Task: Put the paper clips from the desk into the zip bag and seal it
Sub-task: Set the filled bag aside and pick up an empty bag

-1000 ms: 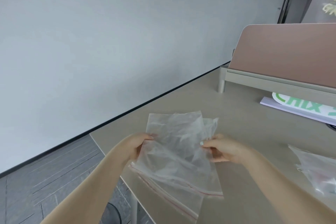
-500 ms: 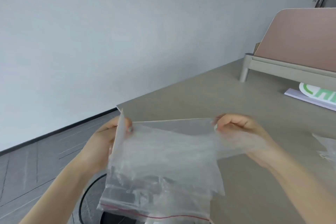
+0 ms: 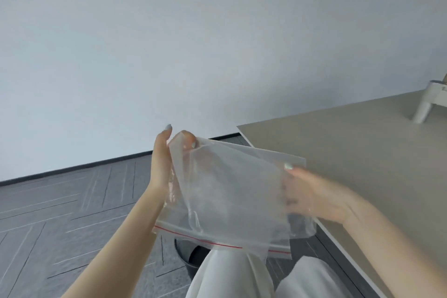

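Observation:
A clear zip bag (image 3: 225,191) with a red line along its lower edge hangs in the air left of the desk (image 3: 362,152), above my lap. A second red-lined edge shows just beneath it, so more than one bag may be stacked. My left hand (image 3: 162,164) pinches the bag's upper left corner. My right hand (image 3: 316,197), blurred, grips the right side, thumb in front and fingers behind the plastic. No paper clips are in view.
The beige desk's corner and left edge run past my right wrist. A white stand leg (image 3: 422,112) sits at the desk's far right. Below are my white trousers (image 3: 232,276), a dark round object (image 3: 191,257) and grey floor.
The view has swung left, and the sign and the other bag on the desk have left the frame. Both hands now hold the bag further left, beyond the desk's edge, with its left corner raised.

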A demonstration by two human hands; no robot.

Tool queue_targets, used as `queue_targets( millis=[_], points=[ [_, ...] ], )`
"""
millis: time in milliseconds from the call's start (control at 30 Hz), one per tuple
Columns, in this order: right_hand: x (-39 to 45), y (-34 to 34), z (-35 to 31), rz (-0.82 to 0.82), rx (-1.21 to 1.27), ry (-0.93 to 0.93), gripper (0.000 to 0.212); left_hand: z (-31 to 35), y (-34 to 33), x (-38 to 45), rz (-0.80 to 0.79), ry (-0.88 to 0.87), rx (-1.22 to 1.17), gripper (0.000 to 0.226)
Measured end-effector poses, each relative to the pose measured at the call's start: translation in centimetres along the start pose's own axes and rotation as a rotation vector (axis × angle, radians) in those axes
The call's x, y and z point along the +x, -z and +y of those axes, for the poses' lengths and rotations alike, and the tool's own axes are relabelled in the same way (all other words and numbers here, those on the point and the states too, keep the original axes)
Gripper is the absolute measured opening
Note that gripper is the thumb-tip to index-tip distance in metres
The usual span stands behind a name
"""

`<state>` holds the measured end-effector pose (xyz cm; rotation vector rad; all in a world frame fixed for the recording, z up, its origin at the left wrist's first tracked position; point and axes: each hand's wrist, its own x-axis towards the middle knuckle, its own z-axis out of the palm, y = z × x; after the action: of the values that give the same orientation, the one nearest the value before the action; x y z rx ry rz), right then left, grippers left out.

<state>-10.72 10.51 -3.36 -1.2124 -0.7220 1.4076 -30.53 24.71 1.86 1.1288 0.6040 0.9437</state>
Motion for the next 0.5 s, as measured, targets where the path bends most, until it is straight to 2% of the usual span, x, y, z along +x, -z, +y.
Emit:
queue_targets(
  millis=[67, 133, 200, 267, 333, 433, 500],
  points=[
    [1.5, -1.1, 0.6, -0.012, -0.04, -0.056, 0.07, 0.2, 2.6, 0.2, -0.019, 0.036, -0.046, 0.054],
    [2.9, -2.5, 1.4, -0.033, -0.031, -0.103, 0.038, 0.2, 4.7, 0.5, 0.055, -0.013, 0.139, 0.034],
    [4.3, -3.9, 2.6, -0.024, 0.012, -0.123, 0.018, 0.2, 6.1, 0.5, 0.106, -0.031, 0.299, 0.03],
    [5.8, -4.8, 3.7, 0.032, 0.058, -0.108, 0.019, 0.2, 7.3, 0.5, 0.09, 0.044, 0.347, 0.024],
    [7.3, -5.2, 4.7, 0.111, 0.096, -0.088, 0.023, -0.4, 9.3, 1.1, 0.064, 0.155, 0.273, 0.015],
    [9.3, -4.8, 6.0, 0.186, 0.128, -0.043, 0.015, -1.5, 12.3, 1.8, -0.061, 0.406, 0.176, 0.042],
    [10.4, -4.1, 6.8, 0.232, 0.14, -0.044, 0.012, -3.0, 13.6, 2.4, -0.145, 0.494, 0.291, 0.031]
  ],
)
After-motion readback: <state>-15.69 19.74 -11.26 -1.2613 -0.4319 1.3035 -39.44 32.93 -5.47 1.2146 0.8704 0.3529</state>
